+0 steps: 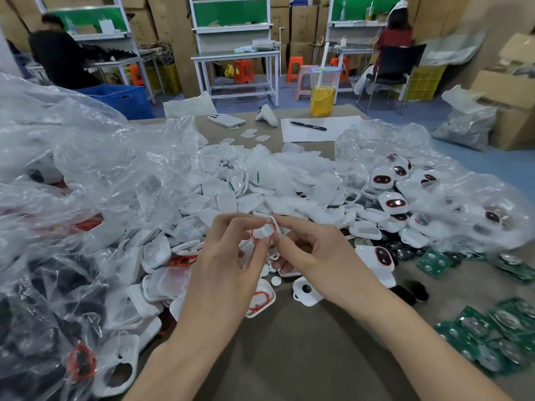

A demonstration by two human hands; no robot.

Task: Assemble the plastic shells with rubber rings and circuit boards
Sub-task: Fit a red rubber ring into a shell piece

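Observation:
Both my hands hold one small white plastic shell [270, 219] above the table's middle. A red rubber ring [263, 232] lies around its oval opening. My left hand [228, 264] pinches the shell's near edge with thumb and fingers. My right hand [312, 253] grips the shell's right side, its index finger along the top. A big heap of white shells [231, 192] lies just beyond. Green circuit boards [498, 337] are spread at the right front. Finished shells with red-rimmed dark windows [393, 202] pile up at the right.
Crumpled clear plastic bags [72, 175] with more parts cover the left. A shell with a loose red ring [260, 299] lies under my left hand. A phone [225, 120], a pen on paper [308, 125] and a drink jug [322, 94] stand at the far edge. Two people work behind.

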